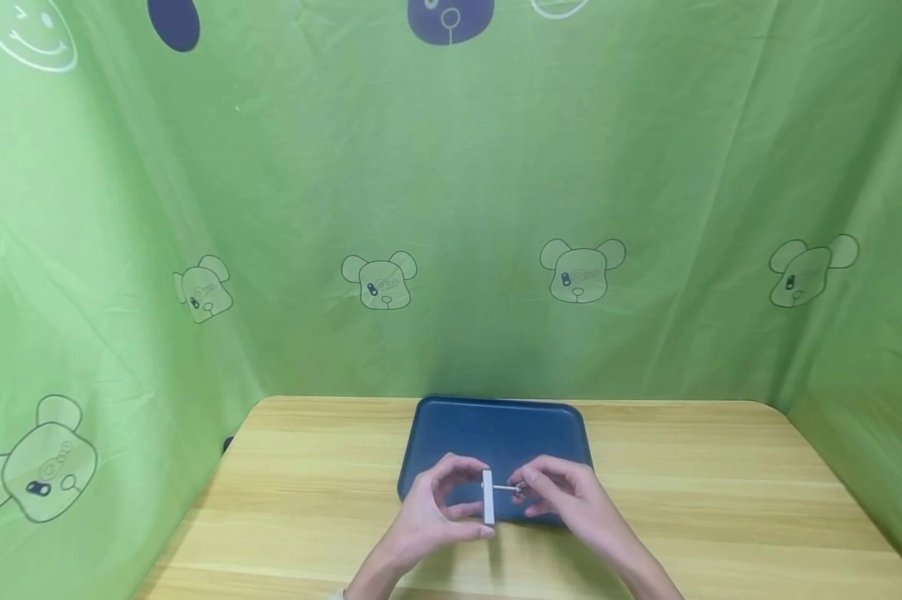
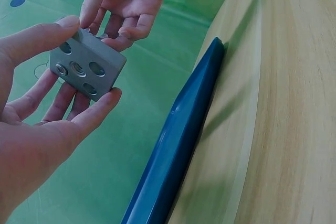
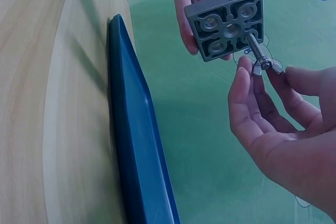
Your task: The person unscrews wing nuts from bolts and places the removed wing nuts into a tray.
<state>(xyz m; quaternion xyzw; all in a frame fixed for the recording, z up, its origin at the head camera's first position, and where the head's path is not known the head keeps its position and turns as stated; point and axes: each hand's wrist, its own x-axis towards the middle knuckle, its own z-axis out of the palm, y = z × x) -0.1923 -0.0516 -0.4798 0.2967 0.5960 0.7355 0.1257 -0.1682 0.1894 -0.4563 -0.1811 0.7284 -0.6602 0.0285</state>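
Observation:
My left hand holds a square grey block on edge, thumb on one edge and fingers on the opposite one. Several round holes go through the block. A threaded bolt passes through a corner hole, and its shaft sticks out toward my right hand. One end of the bolt shows as a round metal ring in that hole in the left wrist view. At the shaft's far end sits a winged metal piece like a wing nut. My right thumb and fingers pinch its wings.
A dark blue tray with a raised rim lies on the light wooden table, behind and below my hands. Green cloth with printed bear faces hangs behind the table and on both sides.

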